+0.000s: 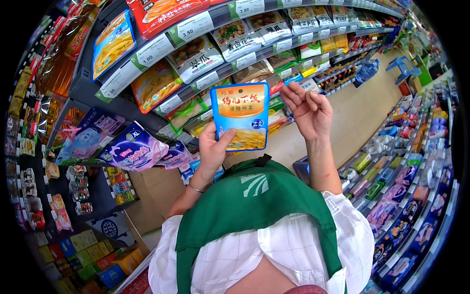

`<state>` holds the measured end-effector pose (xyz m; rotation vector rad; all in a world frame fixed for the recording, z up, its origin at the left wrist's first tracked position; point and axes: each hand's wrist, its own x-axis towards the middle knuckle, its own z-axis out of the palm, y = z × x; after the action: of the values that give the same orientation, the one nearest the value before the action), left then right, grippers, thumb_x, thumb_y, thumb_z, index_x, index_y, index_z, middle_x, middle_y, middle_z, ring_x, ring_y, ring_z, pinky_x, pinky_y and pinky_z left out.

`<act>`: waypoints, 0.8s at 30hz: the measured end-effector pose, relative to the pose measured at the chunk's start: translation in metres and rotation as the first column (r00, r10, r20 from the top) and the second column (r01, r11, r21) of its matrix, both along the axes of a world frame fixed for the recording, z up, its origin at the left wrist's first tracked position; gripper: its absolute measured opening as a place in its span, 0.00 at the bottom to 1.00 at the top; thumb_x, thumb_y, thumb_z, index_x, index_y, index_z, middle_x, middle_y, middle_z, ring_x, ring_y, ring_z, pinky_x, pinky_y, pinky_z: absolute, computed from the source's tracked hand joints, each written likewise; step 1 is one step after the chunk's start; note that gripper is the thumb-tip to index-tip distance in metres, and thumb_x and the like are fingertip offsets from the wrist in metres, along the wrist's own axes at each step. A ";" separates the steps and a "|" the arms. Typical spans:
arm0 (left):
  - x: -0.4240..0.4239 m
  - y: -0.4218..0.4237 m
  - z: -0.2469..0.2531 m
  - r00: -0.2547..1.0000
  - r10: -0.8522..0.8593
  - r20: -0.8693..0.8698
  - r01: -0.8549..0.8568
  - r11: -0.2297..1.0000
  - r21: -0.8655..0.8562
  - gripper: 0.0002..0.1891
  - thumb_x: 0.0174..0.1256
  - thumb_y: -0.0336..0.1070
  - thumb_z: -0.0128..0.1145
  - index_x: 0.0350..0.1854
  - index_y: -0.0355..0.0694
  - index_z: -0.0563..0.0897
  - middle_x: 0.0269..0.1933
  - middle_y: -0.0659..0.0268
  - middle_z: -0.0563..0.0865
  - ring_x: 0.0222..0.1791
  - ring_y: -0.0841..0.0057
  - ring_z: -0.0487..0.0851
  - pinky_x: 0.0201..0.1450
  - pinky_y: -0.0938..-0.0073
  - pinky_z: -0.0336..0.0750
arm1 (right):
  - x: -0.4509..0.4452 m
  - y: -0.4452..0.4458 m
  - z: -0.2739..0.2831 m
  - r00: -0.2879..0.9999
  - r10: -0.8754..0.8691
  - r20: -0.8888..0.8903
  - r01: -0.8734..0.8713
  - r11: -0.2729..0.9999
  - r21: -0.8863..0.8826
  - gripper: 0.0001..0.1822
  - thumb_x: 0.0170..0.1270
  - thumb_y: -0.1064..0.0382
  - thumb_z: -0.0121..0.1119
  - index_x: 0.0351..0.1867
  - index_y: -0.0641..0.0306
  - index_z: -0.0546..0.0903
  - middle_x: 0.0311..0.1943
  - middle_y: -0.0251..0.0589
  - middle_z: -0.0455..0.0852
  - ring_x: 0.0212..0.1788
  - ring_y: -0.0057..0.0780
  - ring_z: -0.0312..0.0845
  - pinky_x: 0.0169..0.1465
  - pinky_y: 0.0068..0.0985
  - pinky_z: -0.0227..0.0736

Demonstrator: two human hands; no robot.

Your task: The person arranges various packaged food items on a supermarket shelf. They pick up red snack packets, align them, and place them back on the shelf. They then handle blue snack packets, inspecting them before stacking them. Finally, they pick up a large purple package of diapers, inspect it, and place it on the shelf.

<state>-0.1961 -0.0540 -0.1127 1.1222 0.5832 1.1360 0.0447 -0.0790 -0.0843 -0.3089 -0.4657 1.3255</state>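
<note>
My left hand (pixel 216 149) grips the lower left part of a blue and orange pickled vegetable pouch (pixel 240 115), with the thumb on its printed front. The pouch is upright in front of the green apron. To its right, my right hand (pixel 306 110) is raised, palm up with curled fingers, and holds nothing; it does not touch the pouch. A similar blue and yellow pouch (pixel 114 44) stands at the left end of an upper shelf. Silvery snack pouches (pixel 196 60) lie on the shelf below, beside an orange-red pouch (pixel 156 86).
Price-tag rails (pixel 154 51) edge the curved shelves ahead. Purple packs (pixel 134 149) jut out at the left, near large oil bottles (pixel 66 55). A blue plastic stool (pixel 404 70) stands in the aisle. Another stocked shelf (pixel 396 205) runs along the right.
</note>
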 end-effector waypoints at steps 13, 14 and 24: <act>0.005 0.002 0.000 0.999 0.010 -0.037 -0.012 0.999 -0.053 0.10 0.62 0.27 0.56 0.45 0.31 0.79 0.42 0.64 0.84 0.39 0.83 0.81 0.45 0.81 0.75 | -0.045 -0.010 0.000 0.707 0.132 0.695 0.046 0.972 -0.232 0.21 0.69 0.55 0.49 0.54 0.69 0.69 0.47 0.42 0.78 0.49 0.26 0.74 0.52 0.25 0.70; 0.005 0.002 0.000 0.999 0.008 -0.038 -0.010 0.998 -0.060 0.10 0.62 0.27 0.56 0.45 0.31 0.79 0.42 0.64 0.84 0.39 0.83 0.81 0.45 0.81 0.75 | -0.050 -0.011 -0.002 0.702 0.196 0.685 -0.033 0.969 -0.244 0.22 0.67 0.58 0.53 0.56 0.70 0.68 0.47 0.38 0.77 0.50 0.21 0.71 0.52 0.23 0.68; 0.004 -0.004 0.001 0.977 -0.150 -0.150 0.179 0.963 0.203 0.28 0.70 0.54 0.39 0.45 0.28 0.78 0.42 0.59 0.81 0.40 0.76 0.80 0.44 0.76 0.75 | -0.067 0.000 -0.028 0.970 0.245 -0.013 -0.231 0.895 -0.381 0.16 0.72 0.58 0.42 0.53 0.66 0.70 0.46 0.41 0.80 0.46 0.30 0.78 0.51 0.28 0.74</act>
<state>-0.1918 -0.0576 -0.1114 1.4164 0.4664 1.0009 -0.0225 -0.0786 -0.1123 -0.6139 -0.2768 1.6544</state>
